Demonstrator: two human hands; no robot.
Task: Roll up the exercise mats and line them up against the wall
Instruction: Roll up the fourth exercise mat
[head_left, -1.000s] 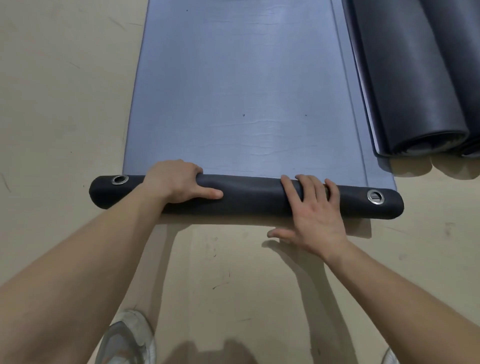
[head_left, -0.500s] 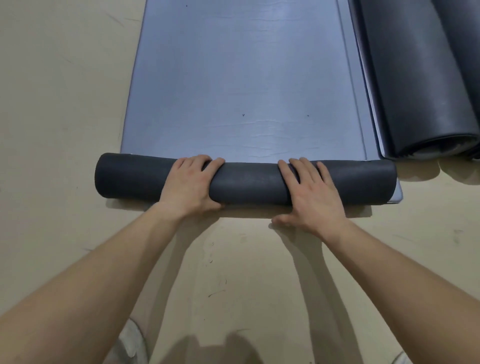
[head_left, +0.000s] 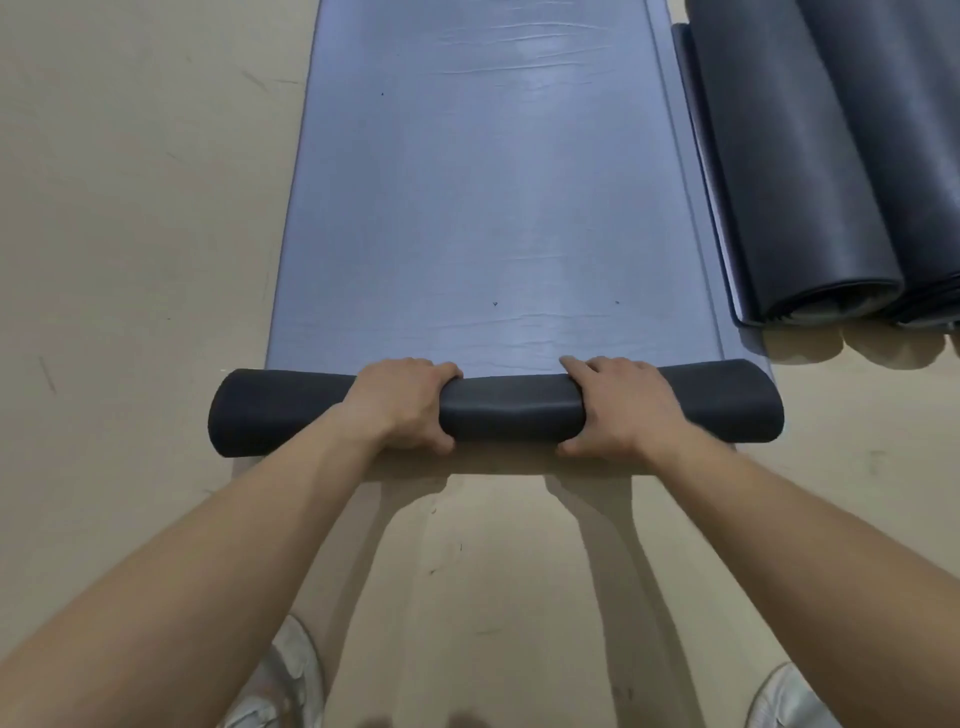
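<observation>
Head view, cut off: the blue mat (head_left: 493, 208) runs out of frame at the top. The outer of the rolled mats (head_left: 795, 182) is cropped at the right edge, and both shoes (head_left: 291, 686) at the bottom.
Head view, unclear: cannot tell whether the strip along the blue mat's right side is a second sheet.
Mat position: flat on the floor (head_left: 130, 208), its near end wound into a dark roll (head_left: 509, 410) lying crosswise.
Left hand (head_left: 400, 405): fingers curled over the roll, thumb on the near side, gripping.
Right hand (head_left: 618, 405): same grip.
Count: hands, two; partly rolled mat, one; rolled mats, two, side by side to its right; shoes, two.
</observation>
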